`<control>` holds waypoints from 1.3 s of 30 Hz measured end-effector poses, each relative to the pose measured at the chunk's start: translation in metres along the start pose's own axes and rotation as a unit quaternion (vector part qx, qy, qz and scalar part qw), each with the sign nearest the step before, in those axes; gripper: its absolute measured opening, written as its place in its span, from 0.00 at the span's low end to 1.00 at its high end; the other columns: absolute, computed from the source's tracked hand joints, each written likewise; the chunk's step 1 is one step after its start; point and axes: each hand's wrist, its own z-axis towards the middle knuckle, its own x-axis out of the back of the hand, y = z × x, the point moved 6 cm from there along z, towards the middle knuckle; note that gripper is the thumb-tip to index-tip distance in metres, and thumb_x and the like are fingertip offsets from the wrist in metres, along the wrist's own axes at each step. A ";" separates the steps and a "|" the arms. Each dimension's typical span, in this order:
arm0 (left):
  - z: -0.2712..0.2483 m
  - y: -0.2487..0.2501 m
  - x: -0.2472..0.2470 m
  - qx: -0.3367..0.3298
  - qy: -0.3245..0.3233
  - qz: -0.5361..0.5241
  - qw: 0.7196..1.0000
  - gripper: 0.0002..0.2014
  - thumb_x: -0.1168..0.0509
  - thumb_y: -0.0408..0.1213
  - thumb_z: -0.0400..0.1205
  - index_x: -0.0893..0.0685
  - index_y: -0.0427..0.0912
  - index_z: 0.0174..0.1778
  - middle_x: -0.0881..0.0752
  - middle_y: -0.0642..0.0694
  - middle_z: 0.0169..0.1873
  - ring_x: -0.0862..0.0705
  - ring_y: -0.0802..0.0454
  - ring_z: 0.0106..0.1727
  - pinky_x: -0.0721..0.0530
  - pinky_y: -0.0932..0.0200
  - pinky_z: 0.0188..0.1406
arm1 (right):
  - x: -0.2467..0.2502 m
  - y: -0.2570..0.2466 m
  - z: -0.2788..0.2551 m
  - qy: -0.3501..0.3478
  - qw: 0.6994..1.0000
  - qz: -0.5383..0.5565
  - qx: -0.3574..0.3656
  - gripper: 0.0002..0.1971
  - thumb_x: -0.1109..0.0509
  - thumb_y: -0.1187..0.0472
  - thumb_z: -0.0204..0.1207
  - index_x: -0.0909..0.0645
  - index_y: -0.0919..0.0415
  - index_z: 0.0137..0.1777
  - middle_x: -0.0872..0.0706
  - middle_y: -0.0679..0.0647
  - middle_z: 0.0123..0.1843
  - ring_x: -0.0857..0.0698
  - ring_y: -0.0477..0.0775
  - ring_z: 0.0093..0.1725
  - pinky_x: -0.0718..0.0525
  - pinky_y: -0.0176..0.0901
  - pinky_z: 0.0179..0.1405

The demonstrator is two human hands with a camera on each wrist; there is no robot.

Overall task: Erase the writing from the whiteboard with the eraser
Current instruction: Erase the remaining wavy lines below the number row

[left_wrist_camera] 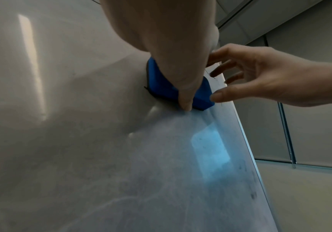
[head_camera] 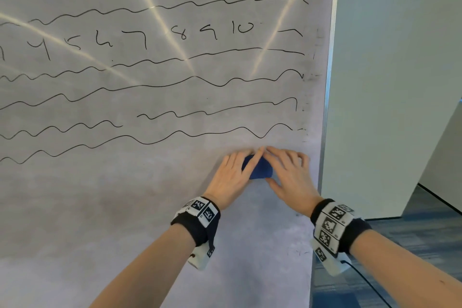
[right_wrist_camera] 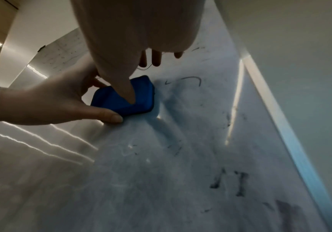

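Note:
A blue eraser [head_camera: 262,170] [left_wrist_camera: 165,83] [right_wrist_camera: 141,94] lies flat against the whiteboard [head_camera: 125,207] near its right edge, just under the lowest wavy line [head_camera: 150,142]. My left hand [head_camera: 237,170] [left_wrist_camera: 180,70] [right_wrist_camera: 61,100] grips the eraser, thumb at its lower edge and fingers over its top. From the right, my right hand [head_camera: 287,170] [left_wrist_camera: 260,78] [right_wrist_camera: 131,47] has its thumb on the eraser. Its other fingers are spread loosely against the board. Black letters, digits [head_camera: 182,32] and several wavy lines cover the board above the hands.
The board below the hands is smudged grey, with faint marks [right_wrist_camera: 230,182] near its metal right frame [head_camera: 325,107]. A pale wall [head_camera: 400,82] stands right of the frame. Blue carpet [head_camera: 400,245] lies below it. A thin cable [head_camera: 370,285] trails from my right wrist.

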 end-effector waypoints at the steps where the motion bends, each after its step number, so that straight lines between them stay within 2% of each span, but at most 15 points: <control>1: -0.001 -0.003 0.001 0.005 0.002 0.004 1.000 0.45 0.22 0.36 0.71 0.39 0.40 0.81 0.21 0.41 0.58 0.21 0.42 0.52 0.24 0.51 0.48 | -0.004 -0.005 0.004 0.002 1.000 0.001 0.012 0.35 0.20 0.58 0.62 0.27 0.56 0.70 0.22 0.51 0.66 0.27 0.55 0.59 0.35 0.51 0.58; 5: -0.009 -0.018 0.007 0.029 0.009 0.059 0.998 0.47 0.21 0.47 0.70 0.38 0.42 0.80 0.21 0.43 0.53 0.22 0.44 0.50 0.28 0.50 0.49 | -0.019 -0.013 0.011 0.000 0.999 0.001 0.043 0.34 0.19 0.56 0.61 0.25 0.57 0.68 0.19 0.51 0.61 0.26 0.54 0.58 0.34 0.50 0.57; 8: -0.016 -0.024 0.011 0.023 0.026 0.075 0.997 0.48 0.22 0.53 0.69 0.37 0.42 0.81 0.23 0.43 0.56 0.26 0.44 0.52 0.32 0.50 0.51 | -0.024 -0.018 0.012 -0.007 0.998 -0.022 0.064 0.35 0.19 0.56 0.61 0.28 0.56 0.69 0.18 0.51 0.59 0.24 0.56 0.55 0.32 0.53 0.56; 10: -0.019 -0.025 0.014 0.007 0.034 0.069 0.997 0.46 0.28 0.59 0.72 0.39 0.42 0.82 0.25 0.42 0.63 0.27 0.44 0.55 0.32 0.48 0.54 | -0.020 -0.011 0.012 -0.001 0.996 -0.043 0.080 0.36 0.21 0.58 0.61 0.29 0.54 0.71 0.19 0.53 0.58 0.23 0.58 0.53 0.32 0.55 0.55; 12: -0.022 -0.028 0.020 0.005 0.037 0.061 0.997 0.41 0.38 0.62 0.79 0.39 0.41 0.83 0.26 0.41 0.68 0.27 0.43 0.60 0.33 0.46 0.59 | -0.007 0.012 0.009 0.018 0.996 -0.057 0.061 0.38 0.21 0.59 0.60 0.29 0.52 0.72 0.20 0.53 0.58 0.22 0.59 0.53 0.32 0.58 0.55; 15: -0.027 -0.031 0.026 0.017 0.030 0.050 0.998 0.36 0.46 0.60 0.83 0.37 0.40 0.83 0.25 0.40 0.70 0.26 0.43 0.61 0.33 0.46 0.62 | 0.004 0.045 -0.002 0.037 0.997 -0.066 -0.005 0.37 0.21 0.58 0.64 0.30 0.51 0.75 0.24 0.53 0.58 0.24 0.57 0.54 0.33 0.59 0.55; 17: -0.027 -0.030 0.027 0.014 0.023 0.048 0.998 0.35 0.47 0.59 0.84 0.36 0.41 0.83 0.25 0.40 0.70 0.25 0.42 0.60 0.33 0.46 0.61 | -0.002 0.039 -0.011 0.038 0.997 -0.059 -0.018 0.37 0.21 0.58 0.64 0.30 0.52 0.74 0.24 0.53 0.58 0.25 0.57 0.54 0.34 0.58 0.55; 20: -0.020 -0.024 0.029 0.005 0.019 0.053 0.998 0.34 0.48 0.58 0.84 0.36 0.41 0.82 0.24 0.40 0.70 0.25 0.43 0.59 0.32 0.47 0.60 | -0.020 0.019 -0.022 0.002 0.997 -0.053 0.055 0.37 0.21 0.59 0.61 0.28 0.52 0.73 0.21 0.54 0.57 0.25 0.58 0.53 0.32 0.58 0.55; 22: -0.017 -0.021 0.031 -0.001 0.021 0.056 0.998 0.33 0.47 0.58 0.84 0.35 0.41 0.82 0.24 0.40 0.70 0.26 0.43 0.59 0.32 0.47 0.60 | -0.013 0.029 -0.020 0.002 0.995 -0.070 0.070 0.36 0.21 0.59 0.61 0.27 0.51 0.72 0.21 0.54 0.58 0.24 0.58 0.54 0.32 0.60 0.57; 26: -0.010 -0.018 0.029 -0.005 0.013 0.052 0.999 0.33 0.47 0.57 0.84 0.34 0.41 0.82 0.24 0.40 0.70 0.25 0.43 0.60 0.32 0.46 0.61 | 0.002 0.053 -0.017 0.046 0.997 -0.052 -0.030 0.37 0.20 0.60 0.62 0.28 0.52 0.73 0.25 0.52 0.60 0.25 0.56 0.57 0.35 0.59 0.58; 31: 0.000 -0.009 0.025 -0.011 0.013 0.042 0.999 0.32 0.47 0.57 0.84 0.32 0.41 0.81 0.24 0.40 0.70 0.27 0.44 0.60 0.32 0.48 0.59 | -0.016 0.038 -0.039 0.006 0.997 -0.061 0.052 0.36 0.21 0.61 0.61 0.27 0.52 0.71 0.22 0.53 0.58 0.24 0.57 0.55 0.32 0.60 0.59; 35: 0.001 -0.007 0.024 -0.009 0.013 0.039 0.999 0.32 0.48 0.57 0.85 0.33 0.41 0.81 0.24 0.41 0.70 0.26 0.44 0.61 0.32 0.48 0.59 | -0.001 0.062 -0.027 0.044 0.996 -0.060 -0.045 0.35 0.21 0.60 0.64 0.28 0.53 0.73 0.23 0.54 0.59 0.24 0.57 0.56 0.35 0.57 0.60; 36: 0.001 -0.006 0.023 -0.010 0.012 0.038 0.999 0.32 0.48 0.57 0.85 0.33 0.42 0.81 0.24 0.41 0.70 0.26 0.44 0.60 0.32 0.48 0.59 | -0.002 0.059 -0.030 0.051 0.996 -0.053 -0.051 0.35 0.20 0.60 0.63 0.28 0.54 0.72 0.23 0.54 0.59 0.24 0.57 0.56 0.35 0.57 0.60; 39: 0.001 -0.005 0.022 -0.011 0.009 0.036 0.999 0.32 0.48 0.57 0.85 0.33 0.42 0.81 0.24 0.41 0.70 0.26 0.44 0.60 0.32 0.48 0.58 | -0.017 0.042 -0.045 0.026 0.998 -0.050 0.021 0.36 0.19 0.61 0.61 0.28 0.54 0.71 0.22 0.54 0.58 0.24 0.57 0.55 0.32 0.57 0.59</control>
